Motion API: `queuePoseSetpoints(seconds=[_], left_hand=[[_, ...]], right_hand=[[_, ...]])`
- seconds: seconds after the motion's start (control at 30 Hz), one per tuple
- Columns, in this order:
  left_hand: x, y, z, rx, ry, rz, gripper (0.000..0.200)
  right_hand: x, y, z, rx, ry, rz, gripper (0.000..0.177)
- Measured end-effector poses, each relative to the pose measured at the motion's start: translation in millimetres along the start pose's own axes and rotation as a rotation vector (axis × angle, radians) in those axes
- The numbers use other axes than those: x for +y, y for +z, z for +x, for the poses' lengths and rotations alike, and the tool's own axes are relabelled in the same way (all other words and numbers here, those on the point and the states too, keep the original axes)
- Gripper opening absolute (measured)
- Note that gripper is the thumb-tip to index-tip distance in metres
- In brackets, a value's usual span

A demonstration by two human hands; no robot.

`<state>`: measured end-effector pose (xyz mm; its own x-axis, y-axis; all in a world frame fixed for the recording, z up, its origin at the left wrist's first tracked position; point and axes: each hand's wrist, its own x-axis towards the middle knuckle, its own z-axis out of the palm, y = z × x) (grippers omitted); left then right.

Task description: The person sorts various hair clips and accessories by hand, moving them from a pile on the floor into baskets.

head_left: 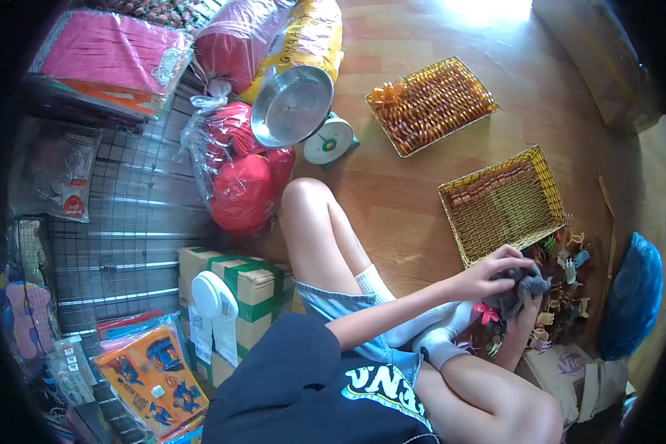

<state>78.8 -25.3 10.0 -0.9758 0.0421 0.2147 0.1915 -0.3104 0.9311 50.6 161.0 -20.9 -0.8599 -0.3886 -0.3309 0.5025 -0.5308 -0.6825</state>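
Grey bundle (507,300) sat grasped in a seated person's right hand (527,316), while the left hand's (493,273) bent fingers arched over it, their pinch impossible to tell; a woven basket (519,212) lay just beyond those fingers, small multicoloured pieces (569,270) scattered alongside.

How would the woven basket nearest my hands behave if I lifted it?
The woven basket probably keeps its shape, given its raised walls and rim. It seems light for its size, much of its bottom being bare. The brown pieces along one side might slide if tilted.
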Motion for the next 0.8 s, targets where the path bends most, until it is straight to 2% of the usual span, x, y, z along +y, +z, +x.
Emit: queuePoseSetpoints(seconds=[0.07, 0.13, 0.2, 0.33, 0.4, 0.47, 0.5, 0.53, 0.6, 0.67, 0.7, 0.77, 0.8], left_hand=[[11, 6, -11, 0.086, 0.018, 0.255, 0.057], [9, 7, -17, 0.126, -0.016, 0.297, 0.059], [7, 0, -19, 0.170, -0.058, 0.340, 0.058], [16, -8, -19, 0.204, -0.087, 0.412, 0.058], [28, -16, -18, 0.212, -0.081, 0.436, 0.058], [43, -24, -24, 0.297, -0.091, 0.411, 0.058], [46, -27, -29, 0.388, -0.213, 0.079, 0.060], [52, -39, -36, 0.393, -0.215, 0.207, 0.062], [63, -47, -48, 0.510, -0.246, -0.035, 0.066], [64, -60, -57, 0.527, -0.149, -0.018, 0.059], [65, -64, -62, 0.541, -0.142, -0.020, 0.056], [64, -68, -66, 0.556, -0.136, -0.025, 0.053], [64, -70, -68, 0.545, -0.136, -0.006, 0.054]], right_hand=[[15, 1, 11, 0.058, -0.016, -0.213, 0.047], [25, 24, 12, 0.146, -0.010, -0.179, 0.028], [28, 27, 20, 0.101, 0.025, -0.175, 0.023], [33, 44, 25, 0.085, 0.027, -0.133, 0.025], [32, 50, 27, 0.057, 0.072, -0.260, 0.033], [43, 53, 33, -0.166, 0.047, -0.192, 0.048], [44, 66, 34, -0.254, 0.048, -0.218, 0.048], [46, 81, 37, -0.341, 0.045, -0.244, 0.048], [63, 107, 42, -0.286, 0.118, -0.215, 0.046], [73, 131, 46, -0.394, 0.060, -0.152, 0.042], [77, 140, 46, -0.380, 0.057, -0.156, 0.042], [81, 154, 47, -0.244, 0.289, -0.293, 0.037], [81, 156, 45, -0.240, 0.292, -0.292, 0.037]])
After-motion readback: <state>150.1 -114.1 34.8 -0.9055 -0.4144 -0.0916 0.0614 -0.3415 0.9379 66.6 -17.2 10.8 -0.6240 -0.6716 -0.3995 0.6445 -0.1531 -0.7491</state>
